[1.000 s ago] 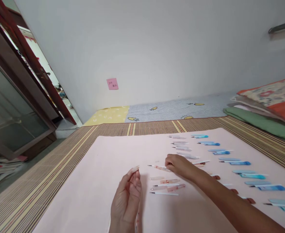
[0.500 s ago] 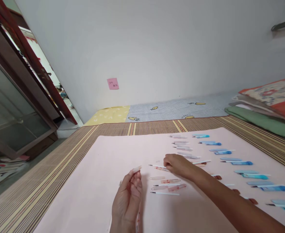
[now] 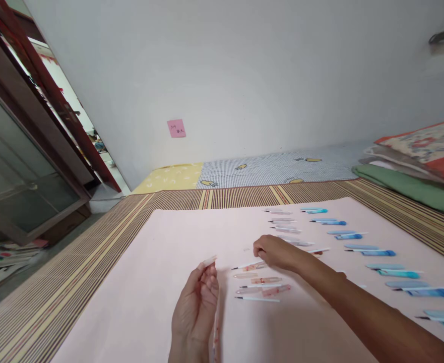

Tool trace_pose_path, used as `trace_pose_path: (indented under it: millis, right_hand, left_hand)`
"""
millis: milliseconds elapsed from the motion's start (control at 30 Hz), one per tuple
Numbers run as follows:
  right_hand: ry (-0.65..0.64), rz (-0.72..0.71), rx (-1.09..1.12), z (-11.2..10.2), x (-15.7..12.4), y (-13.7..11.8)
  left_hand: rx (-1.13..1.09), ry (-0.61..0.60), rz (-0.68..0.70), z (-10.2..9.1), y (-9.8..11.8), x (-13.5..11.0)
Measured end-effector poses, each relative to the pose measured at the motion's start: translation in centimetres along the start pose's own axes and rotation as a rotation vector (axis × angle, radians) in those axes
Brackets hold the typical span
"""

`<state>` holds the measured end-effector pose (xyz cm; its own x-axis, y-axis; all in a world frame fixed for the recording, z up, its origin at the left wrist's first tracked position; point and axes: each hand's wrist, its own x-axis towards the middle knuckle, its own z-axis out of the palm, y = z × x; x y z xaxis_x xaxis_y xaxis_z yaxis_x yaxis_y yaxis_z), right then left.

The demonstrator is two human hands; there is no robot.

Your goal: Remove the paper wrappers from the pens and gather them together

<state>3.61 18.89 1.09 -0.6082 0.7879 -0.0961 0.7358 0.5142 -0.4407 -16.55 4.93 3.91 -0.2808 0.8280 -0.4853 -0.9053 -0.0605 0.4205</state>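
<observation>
My left hand [image 3: 196,307] is raised over the pink sheet [image 3: 131,282], thumb and fingertips pinched on a small translucent pen piece [image 3: 209,261]. Fingers curled downward, my right hand [image 3: 273,250] is closed at the far end of a loose row of pen parts; its fingertips are hidden, so what they hold cannot be made out. Just left of it lie a white refill with a dark tip [image 3: 244,265] and a clear orange-patterned barrel [image 3: 252,267]. Closer to me are a pale cap [image 3: 245,276], another patterned barrel [image 3: 267,280], a pinkish barrel [image 3: 276,290] and a white refill [image 3: 257,299].
Blue pen parts [image 3: 401,274] run in a slanting column at the right, with greyish ones [image 3: 286,229] beyond my right hand. Under the sheet is a striped mat [image 3: 104,242]. Folded cloths [image 3: 406,184] are stacked far right; a wall [image 3: 244,75] rises behind.
The refill beside my right hand has shifted toward me and now lies slanted. My right hand has moved slightly away from me. My left hand still pinches the pen piece, a little farther left.
</observation>
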Motion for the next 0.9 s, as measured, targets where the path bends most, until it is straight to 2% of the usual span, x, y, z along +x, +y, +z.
trace_pose_path:
  millis: [300, 433, 633, 733, 900]
  right_hand:
    - [0.037, -0.040, -0.104, 0.8, -0.2, 0.0]
    - [0.061, -0.043, -0.173, 1.3, -0.2, -1.6]
    - [0.065, -0.043, -0.262, 3.9, 1.0, -5.2]
    - [0.066, -0.021, -0.267, 4.3, 1.5, -5.7]
    - [0.050, 0.001, -0.231, 3.7, 2.0, -5.2]
  left_hand:
    - [-0.004, 0.002, -0.006, 0.1, 0.0, 0.0]
    - [0.018, -0.010, 0.011, 0.0, -0.3, 0.0]
    - [0.047, -0.014, 0.022, 0.2, -0.5, -0.2]
    - [0.089, -0.001, 0.059, 0.4, -0.7, -0.3]
    - [0.201, -0.057, 0.157, 0.0, -1.0, -0.4]
